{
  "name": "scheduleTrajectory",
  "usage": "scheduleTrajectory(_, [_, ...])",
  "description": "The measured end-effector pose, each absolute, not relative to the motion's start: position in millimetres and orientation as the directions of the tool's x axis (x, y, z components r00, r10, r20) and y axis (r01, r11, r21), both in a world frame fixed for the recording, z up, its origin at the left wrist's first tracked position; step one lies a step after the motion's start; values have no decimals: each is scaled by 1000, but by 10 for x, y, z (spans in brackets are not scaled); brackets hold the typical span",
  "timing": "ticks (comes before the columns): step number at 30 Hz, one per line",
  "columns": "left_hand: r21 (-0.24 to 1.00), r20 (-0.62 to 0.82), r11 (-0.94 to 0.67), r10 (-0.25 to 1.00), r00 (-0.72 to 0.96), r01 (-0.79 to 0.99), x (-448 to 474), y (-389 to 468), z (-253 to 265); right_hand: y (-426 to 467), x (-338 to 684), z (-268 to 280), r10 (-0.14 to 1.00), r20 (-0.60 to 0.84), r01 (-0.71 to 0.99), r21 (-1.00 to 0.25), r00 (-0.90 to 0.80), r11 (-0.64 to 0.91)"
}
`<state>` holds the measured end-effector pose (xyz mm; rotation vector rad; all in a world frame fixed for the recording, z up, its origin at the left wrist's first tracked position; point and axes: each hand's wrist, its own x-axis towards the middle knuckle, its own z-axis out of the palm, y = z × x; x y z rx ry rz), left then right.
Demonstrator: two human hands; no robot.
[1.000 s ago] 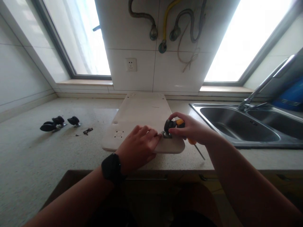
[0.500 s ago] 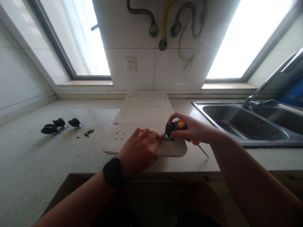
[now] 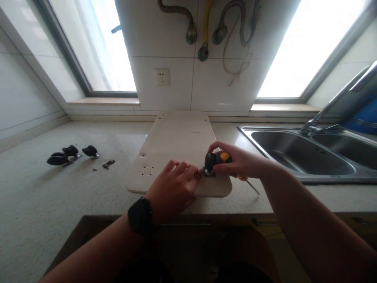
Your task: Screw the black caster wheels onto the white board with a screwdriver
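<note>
In the head view, the caster (image 3: 209, 161) is standing on its metal plate (image 3: 209, 173) at the board's (image 3: 179, 137) near right corner. The right grip (image 3: 243, 159) is pinching its black wheel and cradling a screwdriver (image 3: 225, 157); the left grip (image 3: 175, 182) is curling beside the plate, hiding whether it's holding anything. The caster is looking light, rigid, perhaps slick, its wheel sides offering the best hold. The smooth, round-cornered board is lying on the speckled desk (image 3: 112, 188).
</note>
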<state>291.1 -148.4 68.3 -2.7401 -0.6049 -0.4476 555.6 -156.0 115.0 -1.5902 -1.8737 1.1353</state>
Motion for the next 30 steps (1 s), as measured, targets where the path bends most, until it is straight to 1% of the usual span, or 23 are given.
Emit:
scheduleTrajectory(7, [-131,331,-867,420,845,481,2922,-1503,640,-1599,5511,1082,965,-170,597,-802,-200,-18])
scheduleTrajectory(11, [-118,336,-868,422,842,483,2929,-1512,585,-1643,5460,1037,983,-119,573,-819,-141,-17])
scheduleTrajectory(14, [-107,346,-865,430,834,490,2914,-1529,519,-1665,5452,975,992,-53,573,-819,-118,24])
scheduleTrajectory(17, [-54,344,-873,439,830,485,2881,-1551,425,-1687,5465,892,986,-16,577,-812,-165,84])
scheduleTrajectory(20, [1,332,-880,449,830,475,2844,-1568,326,-1724,5471,821,981,-25,601,-793,-192,98])
scheduleTrajectory(23, [19,334,-883,447,830,468,2819,-1570,266,-1764,5468,787,981,-28,625,-775,-192,100])
scheduleTrajectory(30, [81,342,-883,459,820,461,2806,-1554,252,-1799,5470,797,986,-58,626,-778,-155,52])
